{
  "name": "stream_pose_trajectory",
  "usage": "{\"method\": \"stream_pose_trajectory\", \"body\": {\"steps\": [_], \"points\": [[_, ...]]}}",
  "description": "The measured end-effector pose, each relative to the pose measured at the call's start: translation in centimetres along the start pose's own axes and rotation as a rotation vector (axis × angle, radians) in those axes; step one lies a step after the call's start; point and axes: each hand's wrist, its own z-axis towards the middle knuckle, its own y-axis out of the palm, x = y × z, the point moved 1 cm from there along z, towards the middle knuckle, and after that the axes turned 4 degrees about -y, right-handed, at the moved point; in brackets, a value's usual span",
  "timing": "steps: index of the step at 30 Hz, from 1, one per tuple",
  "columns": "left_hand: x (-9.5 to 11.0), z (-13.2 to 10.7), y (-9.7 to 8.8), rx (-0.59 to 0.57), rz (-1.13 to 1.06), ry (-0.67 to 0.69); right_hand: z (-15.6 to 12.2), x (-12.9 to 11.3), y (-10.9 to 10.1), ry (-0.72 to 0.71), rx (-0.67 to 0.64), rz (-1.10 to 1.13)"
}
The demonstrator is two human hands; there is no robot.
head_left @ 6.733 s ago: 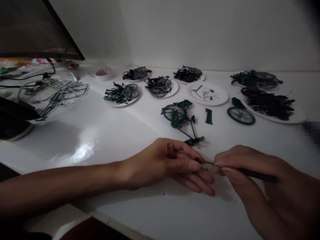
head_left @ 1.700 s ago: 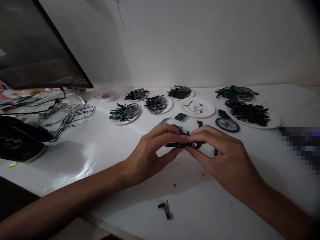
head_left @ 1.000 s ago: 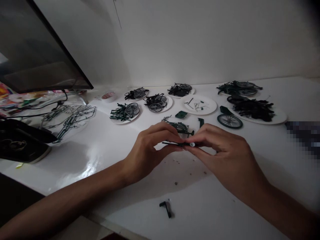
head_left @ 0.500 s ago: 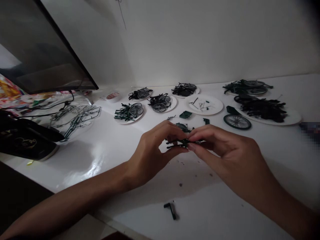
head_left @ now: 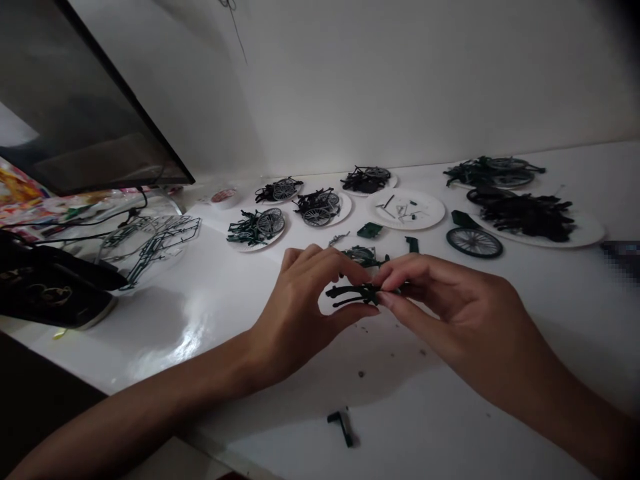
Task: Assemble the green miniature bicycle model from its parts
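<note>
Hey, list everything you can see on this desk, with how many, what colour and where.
desk: one, white, under everything
plates: six, white, along the back, all holding model parts
loose spoked wheel: one, dark, right of centre
partly built bicycle model: one, dark green, just behind the hands
L-shaped part: one, dark green, near the front edge
sprue frame: one, green, at left on clear plastic
tape roll: one, white and red, back left
monitor: one, black, upper left
dark green model part: one, pinched between both hands
left hand: one, holding that part
right hand: one, holding that part
</note>
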Motion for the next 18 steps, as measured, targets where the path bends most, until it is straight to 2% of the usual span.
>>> {"method": "stream_pose_trajectory", "body": {"steps": [7, 18], "points": [[-0.04, 0.16, -0.88, -0.162, -0.128, -0.003, -0.39, 0.21, -0.13, -0.024, 0.011, -0.002], [-0.02, -0.07, -0.18, -0.127, -0.190, -0.025, -0.41, 0.21, -0.07, -0.023, 0.032, -0.022]]}}
